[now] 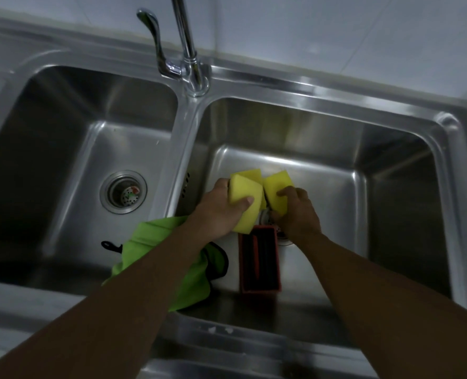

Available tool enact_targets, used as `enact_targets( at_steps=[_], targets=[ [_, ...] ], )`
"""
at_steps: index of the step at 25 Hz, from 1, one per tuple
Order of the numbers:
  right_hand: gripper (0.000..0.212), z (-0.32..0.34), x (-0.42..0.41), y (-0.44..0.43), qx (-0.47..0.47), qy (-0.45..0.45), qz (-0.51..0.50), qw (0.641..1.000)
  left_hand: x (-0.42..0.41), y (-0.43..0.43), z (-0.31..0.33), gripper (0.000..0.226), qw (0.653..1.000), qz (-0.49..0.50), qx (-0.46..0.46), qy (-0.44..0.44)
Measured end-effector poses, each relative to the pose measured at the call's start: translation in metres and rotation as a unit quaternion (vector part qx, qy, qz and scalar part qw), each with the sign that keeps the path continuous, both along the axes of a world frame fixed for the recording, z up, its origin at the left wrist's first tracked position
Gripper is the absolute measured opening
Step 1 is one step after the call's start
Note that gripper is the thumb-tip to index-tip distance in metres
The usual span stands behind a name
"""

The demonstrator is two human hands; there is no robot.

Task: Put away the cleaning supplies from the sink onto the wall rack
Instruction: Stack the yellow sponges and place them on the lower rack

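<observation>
Both of my hands are down in the right basin of a steel double sink [322, 116]. My left hand [215, 209] grips a yellow sponge [244, 192], thumb across its face. A second yellow sponge [250, 175] pokes out behind it. My right hand [298, 212] holds another yellow sponge [277, 188] just beside the first. A green cloth with dark trim [155, 236] lies over the divider, partly under my left forearm. A red rectangular holder [258, 261] lies on the basin floor below my hands. The wall rack is out of view.
A chrome faucet [188, 50] with a lever handle [153, 31] rises from the back rim between the basins. The left basin has a drain strainer [123, 192]. The right basin's drain [280, 232] is mostly hidden by my right hand. White tiled wall behind.
</observation>
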State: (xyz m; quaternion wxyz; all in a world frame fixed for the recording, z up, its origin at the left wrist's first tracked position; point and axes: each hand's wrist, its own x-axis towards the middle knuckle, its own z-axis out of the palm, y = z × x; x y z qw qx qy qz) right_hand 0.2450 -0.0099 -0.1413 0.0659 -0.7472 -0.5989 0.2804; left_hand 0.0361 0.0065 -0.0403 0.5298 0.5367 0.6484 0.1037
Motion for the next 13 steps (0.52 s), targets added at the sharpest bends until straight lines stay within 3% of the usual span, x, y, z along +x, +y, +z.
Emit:
enact_targets(
  at_steps=[3, 6, 9, 13],
  targets=[
    [0.054, 0.006, 0.007, -0.001, 0.017, -0.012, -0.07, 0.997, 0.0, -0.002, -0.004, 0.053, 0.997, 0.046, -0.053, -0.042],
    [0.05, 0.031, 0.01, -0.013, 0.099, 0.046, -0.19, 0.976, 0.003, -0.009, -0.003, 0.052, 0.988, 0.111, -0.076, -0.079],
    [0.043, 0.066, -0.004, -0.041, 0.226, 0.137, -0.131, 0.956, 0.01, -0.017, 0.006, 0.05, 0.969, 0.175, -0.076, -0.158],
    [0.043, 0.103, -0.033, -0.067, 0.274, 0.179, -0.1, 0.94, 0.019, -0.019, 0.015, 0.029, 0.96, 0.198, -0.071, -0.186]
  ],
)
